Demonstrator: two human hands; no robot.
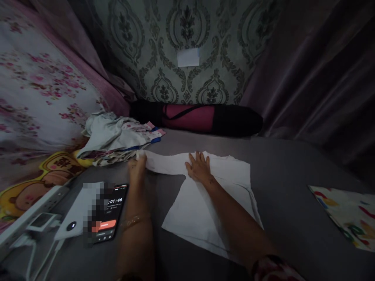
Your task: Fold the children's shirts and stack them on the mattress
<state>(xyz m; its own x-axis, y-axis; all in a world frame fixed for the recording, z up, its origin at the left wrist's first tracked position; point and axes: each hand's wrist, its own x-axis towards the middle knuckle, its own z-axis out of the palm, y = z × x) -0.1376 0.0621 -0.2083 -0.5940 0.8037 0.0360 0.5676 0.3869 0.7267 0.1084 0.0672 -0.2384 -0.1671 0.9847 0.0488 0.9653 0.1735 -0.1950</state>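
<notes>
A white long-sleeved shirt [202, 210] lies on the grey sheet in front of me, with one sleeve stretched out to the left and no second sleeve showing. My left hand [137, 167] is closed on the cuff end of that sleeve. Its fingers are slightly blurred. Flat on the shirt near the shoulder rests my right hand [199, 167], its fingers spread and pressing on the cloth.
A heap of clothes [114, 134] lies at the back left. Behind it stretches a long black and pink bag [190, 117]. At left are a phone [113, 212], a white device [77, 210] and a power strip [48, 203]. Printed cloth [351, 218] lies at right.
</notes>
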